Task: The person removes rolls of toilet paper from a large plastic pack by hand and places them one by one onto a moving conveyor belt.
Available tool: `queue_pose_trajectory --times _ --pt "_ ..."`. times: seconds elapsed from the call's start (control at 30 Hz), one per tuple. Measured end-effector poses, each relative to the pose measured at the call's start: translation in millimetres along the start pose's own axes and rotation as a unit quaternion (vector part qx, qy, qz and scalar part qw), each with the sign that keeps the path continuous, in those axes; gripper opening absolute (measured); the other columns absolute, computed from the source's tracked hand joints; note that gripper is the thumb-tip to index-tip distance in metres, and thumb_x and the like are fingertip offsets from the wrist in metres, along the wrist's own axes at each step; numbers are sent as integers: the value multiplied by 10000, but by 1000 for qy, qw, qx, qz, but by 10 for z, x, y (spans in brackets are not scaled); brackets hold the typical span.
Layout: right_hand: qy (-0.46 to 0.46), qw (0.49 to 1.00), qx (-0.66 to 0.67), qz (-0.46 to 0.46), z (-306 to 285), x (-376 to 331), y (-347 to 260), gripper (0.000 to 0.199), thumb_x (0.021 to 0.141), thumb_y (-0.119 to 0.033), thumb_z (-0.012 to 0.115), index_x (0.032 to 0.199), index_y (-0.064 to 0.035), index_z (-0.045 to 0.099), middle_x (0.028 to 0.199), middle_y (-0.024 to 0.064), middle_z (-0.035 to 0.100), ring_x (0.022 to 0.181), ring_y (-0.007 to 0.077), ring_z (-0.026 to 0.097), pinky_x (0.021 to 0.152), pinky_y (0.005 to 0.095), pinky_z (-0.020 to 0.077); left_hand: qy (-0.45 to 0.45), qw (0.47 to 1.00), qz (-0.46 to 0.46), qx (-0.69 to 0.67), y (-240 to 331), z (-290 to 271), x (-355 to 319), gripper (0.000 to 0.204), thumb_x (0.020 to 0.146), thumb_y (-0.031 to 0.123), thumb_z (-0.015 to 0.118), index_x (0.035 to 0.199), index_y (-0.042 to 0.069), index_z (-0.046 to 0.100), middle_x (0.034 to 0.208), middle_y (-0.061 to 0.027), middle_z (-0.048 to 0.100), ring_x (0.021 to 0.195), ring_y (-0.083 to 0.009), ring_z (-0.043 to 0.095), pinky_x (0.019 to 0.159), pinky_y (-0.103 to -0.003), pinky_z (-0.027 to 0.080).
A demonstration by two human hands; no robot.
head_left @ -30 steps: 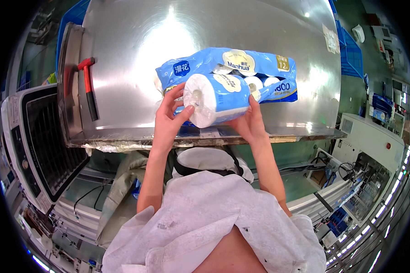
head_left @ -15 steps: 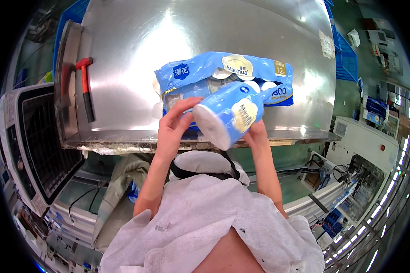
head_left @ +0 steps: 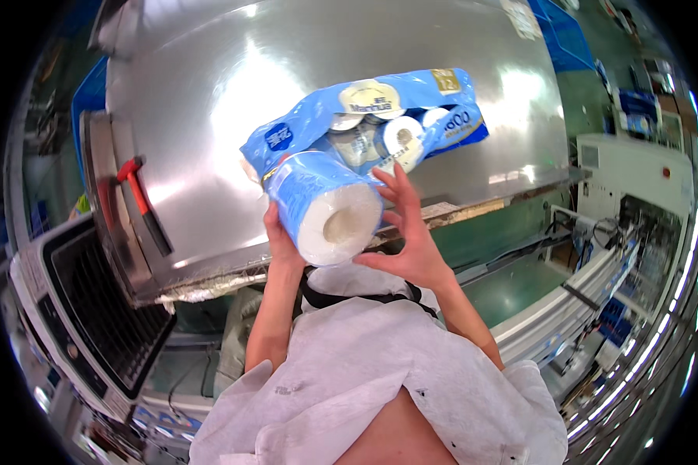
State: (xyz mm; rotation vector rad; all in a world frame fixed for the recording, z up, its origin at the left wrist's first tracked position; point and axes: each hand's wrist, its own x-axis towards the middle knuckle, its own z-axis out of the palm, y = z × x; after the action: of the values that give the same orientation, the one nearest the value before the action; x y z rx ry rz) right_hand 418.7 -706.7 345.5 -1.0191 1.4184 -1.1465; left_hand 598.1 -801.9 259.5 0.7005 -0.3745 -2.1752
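A wrapped toilet roll (head_left: 318, 194) in blue plastic is tilted above the table's front edge, its white end with the hollow core facing me. My left hand (head_left: 282, 236) grips its left side, most of the fingers hidden behind it. Around the right of that end my right hand (head_left: 411, 236) is spread, thumb low and fingers apart; whether it touches the roll is hard to tell. Behind lies a large blue plastic pack (head_left: 318, 116), torn open along its front, with several more rolls inside. One white roll end (head_left: 402, 135) shows in the opening.
The pack rests on a shiny metal table (head_left: 186, 101) with a worn front edge. A red hammer with a black grip (head_left: 143, 203) lies at the left. Blue crates (head_left: 562, 35) stand beyond the table, and a pale machine (head_left: 632, 174) is at the right.
The roll has swung left and turned, so its end now faces right and toward me. My right hand has come off its right side and opened out. The view has tilted too.
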Motion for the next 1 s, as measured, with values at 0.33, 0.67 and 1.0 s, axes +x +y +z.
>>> queue_pose_trajectory --times 0.33,0.67,1.0 --pt "89 940 328 -27 -515 -921 232 1254 704 -133 881 1603 -182 8 1576 77 172 1468 271 229 1128 455 359 -237 888 184 348 -489 689 -236 853 810 449 786 1499 126 400 1584 -238 271 1426 -378 360 1137 -505 353" --pt "484 837 183 -178 -1426 -3515 754 1142 583 -240 871 1518 -150 222 1489 131 370 1389 256 386 1129 405 336 -419 851 22 316 -2062 1757 -625 431 914 310 578 1253 44 574 1370 -258 502 1336 -379 444 1044 -488 398" --pt "775 614 -150 -11 -1264 -5564 875 982 592 -119 865 1442 -143 375 1486 179 304 1388 375 335 1109 490 347 -579 739 -119 323 -3584 2405 -1275 384 926 276 570 1170 -19 599 1275 -254 568 1277 -374 505 1048 -475 417"
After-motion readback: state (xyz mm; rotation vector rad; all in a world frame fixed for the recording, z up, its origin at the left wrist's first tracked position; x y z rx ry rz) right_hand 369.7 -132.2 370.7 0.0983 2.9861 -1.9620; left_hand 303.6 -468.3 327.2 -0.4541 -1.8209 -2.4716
